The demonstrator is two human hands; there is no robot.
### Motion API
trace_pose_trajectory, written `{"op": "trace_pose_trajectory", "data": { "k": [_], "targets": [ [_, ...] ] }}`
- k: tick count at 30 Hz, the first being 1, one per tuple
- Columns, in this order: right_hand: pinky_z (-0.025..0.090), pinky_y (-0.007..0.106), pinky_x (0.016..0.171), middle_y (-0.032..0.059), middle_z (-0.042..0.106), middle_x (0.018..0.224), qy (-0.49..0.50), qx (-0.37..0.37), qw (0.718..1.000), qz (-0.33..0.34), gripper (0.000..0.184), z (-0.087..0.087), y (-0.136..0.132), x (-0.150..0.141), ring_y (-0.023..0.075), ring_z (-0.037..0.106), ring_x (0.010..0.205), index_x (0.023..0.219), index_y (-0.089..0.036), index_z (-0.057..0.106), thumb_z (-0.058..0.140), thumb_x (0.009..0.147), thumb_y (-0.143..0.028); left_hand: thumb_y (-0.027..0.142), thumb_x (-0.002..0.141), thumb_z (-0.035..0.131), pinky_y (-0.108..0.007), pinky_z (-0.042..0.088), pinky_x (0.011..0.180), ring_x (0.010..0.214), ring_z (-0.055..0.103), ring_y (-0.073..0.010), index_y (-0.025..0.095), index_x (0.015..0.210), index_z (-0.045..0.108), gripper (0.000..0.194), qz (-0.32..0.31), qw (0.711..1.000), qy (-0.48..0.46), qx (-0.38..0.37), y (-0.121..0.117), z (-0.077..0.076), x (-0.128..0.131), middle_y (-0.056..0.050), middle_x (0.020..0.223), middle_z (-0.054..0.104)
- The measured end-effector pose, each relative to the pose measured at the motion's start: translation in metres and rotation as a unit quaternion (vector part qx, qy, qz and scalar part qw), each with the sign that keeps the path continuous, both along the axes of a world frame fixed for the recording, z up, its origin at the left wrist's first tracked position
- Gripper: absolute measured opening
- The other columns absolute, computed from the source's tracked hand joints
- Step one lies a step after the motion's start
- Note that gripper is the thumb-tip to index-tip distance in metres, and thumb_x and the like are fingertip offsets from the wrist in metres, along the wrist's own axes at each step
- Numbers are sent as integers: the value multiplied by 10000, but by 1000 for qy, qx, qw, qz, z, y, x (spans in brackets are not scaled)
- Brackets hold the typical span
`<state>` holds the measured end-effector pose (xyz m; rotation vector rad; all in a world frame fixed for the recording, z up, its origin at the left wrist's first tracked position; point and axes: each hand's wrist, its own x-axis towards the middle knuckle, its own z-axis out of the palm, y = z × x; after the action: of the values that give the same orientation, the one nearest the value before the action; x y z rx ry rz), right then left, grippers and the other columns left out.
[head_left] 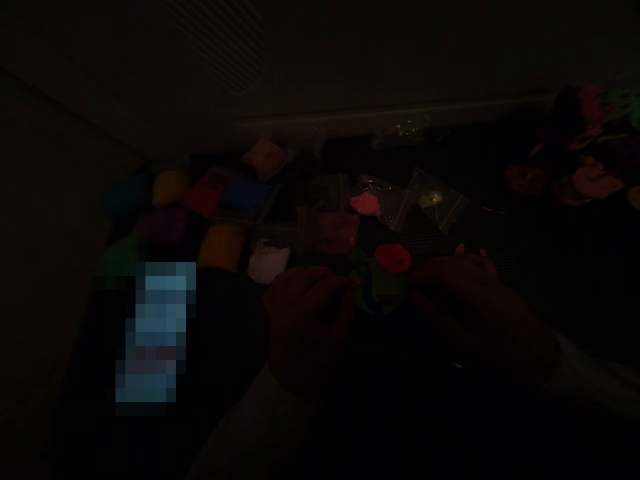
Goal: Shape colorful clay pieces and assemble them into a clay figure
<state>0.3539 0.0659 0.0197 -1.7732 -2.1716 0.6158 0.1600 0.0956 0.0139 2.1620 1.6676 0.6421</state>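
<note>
Between my hands is a green clay figure (393, 290) with a dark blue strip across it and a red round piece (393, 258) at its upper right. My left hand (310, 317) has thumb and fingers closed at the figure's left edge, where a small reddish bit shows at the fingertips. From the other side my right hand (470, 307) grips the figure's right edge with bent fingers. The light is very dim, so the exact contact of the fingertips is hard to see.
Behind the hands lie bags of clay: white (269, 261), pink (365, 204), yellow (431, 199), orange (222, 247) and blue (246, 195). A blurred-out lit screen (157, 333) is at left. Colourful clay pieces (595, 180) sit far right, and a wall (400, 60) rises behind.
</note>
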Motion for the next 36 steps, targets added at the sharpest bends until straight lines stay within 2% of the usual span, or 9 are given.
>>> {"op": "trace_pose_trajectory", "data": {
  "k": [8, 11, 14, 15, 18, 23, 27, 31, 36],
  "targets": [
    [241, 458, 928, -16, 600, 995, 9, -4, 1000, 1, 186, 0, 1, -2, 176, 537, 936, 973, -252, 530, 453, 804, -273, 259, 704, 570, -385, 395, 794, 878, 530, -206, 194, 836, 618, 154, 5, 1000, 0, -17, -1, 2, -6, -44, 870, 623],
    [305, 442, 891, 7, 603, 991, 16, 17, 1000, 1, 189, 7, 1, 4, 182, 543, 919, 972, -237, 538, 451, 808, -273, 256, 714, 552, -384, 396, 790, 864, 541, -206, 196, 793, 619, 120, -14, 1000, 15, 5, -6, 3, -15, -41, 846, 624],
    [400, 364, 808, 14, 602, 977, 13, 64, 996, -53, 192, 22, -4, 25, 173, 554, 891, 970, -237, 548, 461, 808, -294, 227, 720, 543, -391, 390, 774, 850, 549, -210, 205, 778, 629, 106, -60, 997, 38, 26, -14, 3, -23, -37, 817, 627],
    [415, 340, 795, 12, 598, 977, 8, 84, 991, -104, 191, 27, -9, 34, 164, 559, 876, 970, -239, 551, 466, 807, -295, 219, 718, 545, -399, 385, 773, 857, 547, -216, 214, 792, 635, 116, -76, 995, 48, 34, -17, 2, -24, -37, 824, 629],
    [444, 306, 760, 20, 591, 957, -40, 85, 984, -155, 176, 35, -28, 59, 153, 566, 847, 952, -232, 562, 479, 804, -278, 204, 714, 552, -405, 373, 773, 881, 539, -225, 256, 853, 641, 173, -118, 989, 77, 52, -22, -1, -25, -28, 848, 631],
    [456, 312, 739, 42, 596, 949, -69, 17, 990, -119, 224, 19, -49, 63, 155, 568, 840, 973, -213, 572, 450, 818, -319, 245, 712, 563, -407, 363, 739, 842, 533, -238, 218, 783, 641, 109, -84, 987, 95, 99, -21, -8, -21, -45, 817, 637],
    [457, 280, 625, 45, 598, 903, -117, -33, 977, -173, 278, 6, -37, 51, 153, 579, 757, 971, -204, 573, 427, 802, -370, 243, 725, 553, -417, 331, 750, 868, 520, -244, 244, 847, 640, 150, -124, 979, 105, 124, -24, -9, -18, -27, 826, 648],
    [392, 232, 485, 26, 615, 739, -169, -85, 957, -219, 238, 6, -24, 55, 133, 569, 591, 793, -200, 605, 429, 765, -357, 235, 746, 528, -438, 303, 778, 943, 493, -261, 259, 940, 624, 217, -131, 981, 101, 102, -32, -10, -14, -25, 930, 642],
    [389, 249, 476, 35, 618, 708, -158, -83, 948, -264, 190, 4, -24, 67, 159, 574, 577, 772, -185, 582, 486, 704, -335, 247, 767, 504, -429, 309, 789, 953, 497, -243, 247, 988, 605, 243, -138, 985, 82, 68, -37, -11, -9, -29, 1001, 625]
  ]
}}
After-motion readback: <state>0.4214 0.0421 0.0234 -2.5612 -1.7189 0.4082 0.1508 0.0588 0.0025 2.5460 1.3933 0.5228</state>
